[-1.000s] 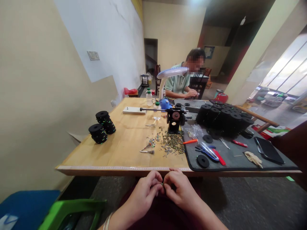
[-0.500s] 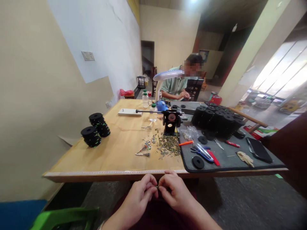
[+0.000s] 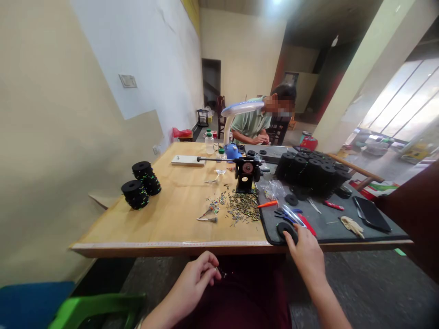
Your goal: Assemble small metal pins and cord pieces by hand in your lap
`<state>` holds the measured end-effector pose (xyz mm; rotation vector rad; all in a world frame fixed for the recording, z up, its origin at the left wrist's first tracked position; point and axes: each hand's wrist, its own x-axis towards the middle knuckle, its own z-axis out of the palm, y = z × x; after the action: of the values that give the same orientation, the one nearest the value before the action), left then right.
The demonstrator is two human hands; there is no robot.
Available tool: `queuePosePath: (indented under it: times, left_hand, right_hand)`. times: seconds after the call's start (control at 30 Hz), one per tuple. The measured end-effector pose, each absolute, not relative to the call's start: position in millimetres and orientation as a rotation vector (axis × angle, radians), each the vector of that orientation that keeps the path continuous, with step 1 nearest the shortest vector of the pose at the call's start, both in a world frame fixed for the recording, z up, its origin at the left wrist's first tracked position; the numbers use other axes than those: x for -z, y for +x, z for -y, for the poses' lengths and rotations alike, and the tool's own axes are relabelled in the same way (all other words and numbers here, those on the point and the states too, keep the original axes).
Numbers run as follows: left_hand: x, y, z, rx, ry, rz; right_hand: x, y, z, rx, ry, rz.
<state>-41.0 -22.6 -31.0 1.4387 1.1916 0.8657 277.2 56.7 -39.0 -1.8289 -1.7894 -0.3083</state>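
Observation:
My left hand [image 3: 202, 274] is closed in a pinch below the table's front edge. A small dark piece [image 3: 222, 273] with a shiny spot sticks out from its fingertips; its kind is too small to make out. My right hand [image 3: 307, 251] is at the front of the grey mat, its thumb and fingers around the near right side of a black foam spool [image 3: 284, 227] that lies flat. Just behind that spool are blue-handled pliers [image 3: 290, 214] and a red strip [image 3: 306, 224].
A black winding device [image 3: 245, 176] stands mid-table behind a pile of small metallic pieces [image 3: 244, 204]. Stacked black spools [image 3: 144, 173] stand at left, more [image 3: 312, 171] on the mat [image 3: 329, 228]. A lamp [image 3: 231, 151] and bottles [image 3: 221, 168] stand behind. A co-worker [image 3: 252, 123] sits opposite.
My right hand has left my left hand and moved right and forward to the black foam spool on the mat. My left hand stays pinched in nearly the same place.

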Motion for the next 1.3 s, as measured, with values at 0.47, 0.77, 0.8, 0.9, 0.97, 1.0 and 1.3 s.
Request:
queuePosePath:
  times: [0.47,0.77,0.8,0.9,0.97,1.0,1.3]
  left_hand:
    - [78.2,-62.7,19.0,-0.892,1.171,-1.254]
    - [111.2,-59.0,13.8,-0.677,1.500,-1.409]
    - [107.6,-57.5,13.0,-0.644,1.558,-1.415]
    - [83.4,-52.7,11.4,-0.591,1.689,-1.422]
    - [56.8,-49.2,10.8,-0.619,1.734,-1.432]
    - [41.4,-47.2,10.6,-0.667,1.751,-1.412]
    - [-61.8,-12.2,6.5,-1.136,1.707,-0.958]
  right_hand:
    - [29.7,278.6,-70.6,-0.402,-1.973,1.587]
    - [-27.1,232.3,-23.6,-1.180,-1.020,1.008]
    - [-32.4,225.1,-20.0,-1.242,-0.961,0.987]
    - [-40.0,206.4,-13.5,-1.352,-0.863,1.010]
    - [-40.3,197.8,-12.1,-1.379,-0.861,1.095]
    - [-40.4,194.6,-11.9,-1.384,-0.869,1.157]
    - [-55.3,185.7,-8.5,-1.207,-0.898,1.462]
